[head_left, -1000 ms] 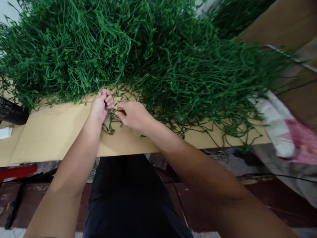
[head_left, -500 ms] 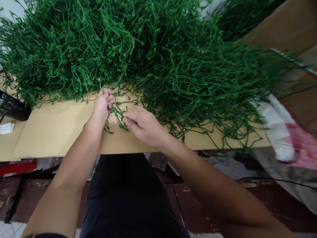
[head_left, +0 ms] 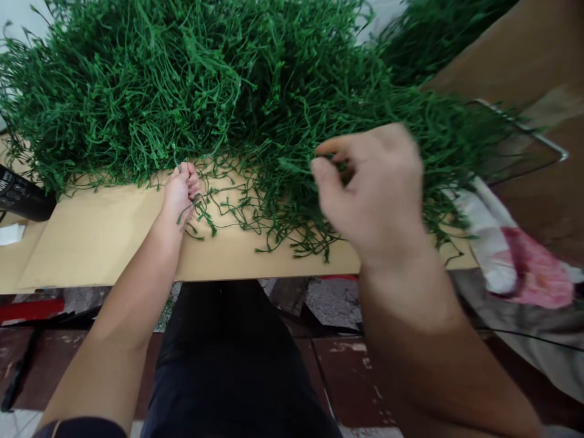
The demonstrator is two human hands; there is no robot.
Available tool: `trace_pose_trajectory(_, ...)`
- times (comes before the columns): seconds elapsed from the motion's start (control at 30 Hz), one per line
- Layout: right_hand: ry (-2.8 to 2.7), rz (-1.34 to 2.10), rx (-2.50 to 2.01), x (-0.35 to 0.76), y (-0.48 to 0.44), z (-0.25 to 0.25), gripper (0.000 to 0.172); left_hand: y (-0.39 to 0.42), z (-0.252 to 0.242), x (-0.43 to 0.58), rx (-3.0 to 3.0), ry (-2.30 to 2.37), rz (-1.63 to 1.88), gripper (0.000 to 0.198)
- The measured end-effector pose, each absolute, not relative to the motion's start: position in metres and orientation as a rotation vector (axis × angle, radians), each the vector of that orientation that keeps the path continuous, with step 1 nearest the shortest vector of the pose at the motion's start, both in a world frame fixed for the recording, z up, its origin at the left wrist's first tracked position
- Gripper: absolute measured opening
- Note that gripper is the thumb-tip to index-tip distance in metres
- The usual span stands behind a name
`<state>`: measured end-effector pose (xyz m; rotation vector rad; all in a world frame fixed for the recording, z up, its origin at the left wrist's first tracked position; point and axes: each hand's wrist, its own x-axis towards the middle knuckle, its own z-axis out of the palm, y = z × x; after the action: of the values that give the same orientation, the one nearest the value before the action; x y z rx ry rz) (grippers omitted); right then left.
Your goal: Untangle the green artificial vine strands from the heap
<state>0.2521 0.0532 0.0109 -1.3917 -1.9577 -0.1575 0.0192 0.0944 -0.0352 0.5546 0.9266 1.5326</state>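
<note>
A big heap of thin green plastic stems (head_left: 237,85) covers the back of a cardboard sheet (head_left: 91,237). My left hand (head_left: 180,191) rests on the cardboard at the heap's near edge, fingers curled round a small sprig of green stems (head_left: 201,213). My right hand (head_left: 369,188) is raised close to the camera over the right part of the heap, thumb and forefinger pinched together on a thin green stem; it is slightly blurred.
A black object (head_left: 20,198) lies at the cardboard's left edge beside a bit of white paper (head_left: 9,234). A white and pink cloth (head_left: 511,255) hangs at the right. A wire frame (head_left: 538,131) sticks out by a brown board. Dark tiled floor lies below.
My right hand has left the sprig by my left hand and lifted up and to the right, pulling stems with it. The left hand stayed put.
</note>
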Motion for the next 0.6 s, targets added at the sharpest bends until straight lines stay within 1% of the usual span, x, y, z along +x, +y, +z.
trace_pose_trajectory(0.07,-1.829,-0.266,-1.530,0.259,0.060,0.015,0.040,0.094,-0.033,0.021,0.548,0.925,1.532,0.032)
trace_pose_trajectory(0.13,-1.874,-0.213,-1.546,0.247,0.059,0.014,0.044,0.095,-0.033,0.021,0.551,0.925,1.534,0.031)
trace_pose_trajectory(0.23,-2.154,0.152,-1.456,0.205,0.048,0.004,0.042,0.096,-0.035,0.021,0.576,0.934,1.539,0.031)
trace_pose_trajectory(0.3,-2.316,0.384,-1.377,0.175,0.043,-0.005,0.045,0.095,-0.034,0.022,0.599,0.951,1.537,0.032)
trace_pose_trajectory(0.37,-2.406,0.480,-1.341,0.154,0.042,-0.012,0.046,0.094,-0.033,0.023,0.614,0.982,1.518,0.032)
trace_pose_trajectory(0.4,-2.435,0.492,-1.344,0.148,0.042,-0.014,0.044,0.093,-0.033,0.023,0.617,0.997,1.509,0.031)
trace_pose_trajectory(0.5,-2.498,0.484,-1.383,0.145,0.047,-0.017,0.029,0.093,-0.032,0.024,0.624,1.011,1.503,0.031)
trace_pose_trajectory(0.53,-2.507,0.478,-1.397,0.147,0.048,-0.017,0.026,0.094,-0.032,0.024,0.626,1.007,1.505,0.031)
trace_pose_trajectory(0.6,-2.516,0.469,-1.407,0.154,0.049,-0.019,0.026,0.095,-0.033,0.023,0.630,1.002,1.505,0.030)
